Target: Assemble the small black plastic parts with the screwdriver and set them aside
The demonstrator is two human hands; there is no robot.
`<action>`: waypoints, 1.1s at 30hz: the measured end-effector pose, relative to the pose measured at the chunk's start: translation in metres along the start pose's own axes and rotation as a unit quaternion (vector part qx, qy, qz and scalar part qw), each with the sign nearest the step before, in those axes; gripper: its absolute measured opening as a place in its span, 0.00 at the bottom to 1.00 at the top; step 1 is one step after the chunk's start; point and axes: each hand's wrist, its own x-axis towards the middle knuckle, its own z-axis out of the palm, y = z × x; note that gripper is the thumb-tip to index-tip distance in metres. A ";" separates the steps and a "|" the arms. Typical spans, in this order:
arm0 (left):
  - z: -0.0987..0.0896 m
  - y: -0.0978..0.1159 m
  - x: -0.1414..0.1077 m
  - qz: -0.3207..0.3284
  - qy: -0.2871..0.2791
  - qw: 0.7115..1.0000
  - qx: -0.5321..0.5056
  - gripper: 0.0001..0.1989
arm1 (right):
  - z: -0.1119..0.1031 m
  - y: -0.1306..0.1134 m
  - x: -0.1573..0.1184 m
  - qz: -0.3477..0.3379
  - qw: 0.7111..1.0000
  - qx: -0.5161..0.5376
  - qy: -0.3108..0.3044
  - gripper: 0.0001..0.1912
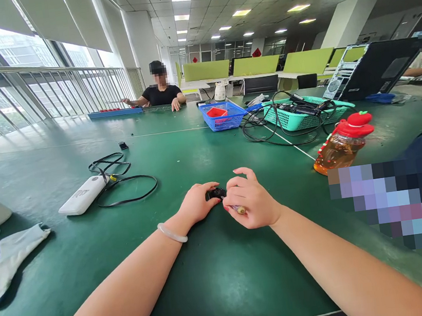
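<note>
On the green table (pixel 227 280), a small black object (pixel 215 193) lies between my two hands. My left hand (pixel 198 202), with a pale bangle (pixel 172 233) at the wrist, pinches it between thumb and fingers. My right hand (pixel 249 199) is closed around a slim tool; only its yellowish rounded end (pixel 240 209) shows below the curled fingers. The tool's far end meets or lies close to the black object, but my fingers hide the exact contact. The index finger of my right hand is raised and bent.
A white power bank (pixel 84 196) with a black cable lies left, a glove (pixel 12 262) nearer. Blue (pixel 223 120) and green (pixel 292 122) baskets with cables stand behind; a red-capped bottle (pixel 340 149) is right. Across the table sits a person (pixel 164 94).
</note>
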 end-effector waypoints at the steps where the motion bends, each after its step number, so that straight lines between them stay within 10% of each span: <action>1: 0.000 0.000 0.000 0.003 0.000 1.000 -0.002 0.21 | 0.001 -0.001 0.001 -0.013 1.000 -0.005 -0.001 0.06; 10: -0.002 -0.001 -0.002 0.010 0.001 1.000 -0.007 0.20 | 0.006 -0.007 0.001 -0.047 0.999 -0.017 -0.020 0.05; 33: -0.002 0.001 -0.005 0.001 0.011 1.000 -0.003 0.16 | 0.008 0.003 -0.003 0.125 0.986 0.031 0.110 0.06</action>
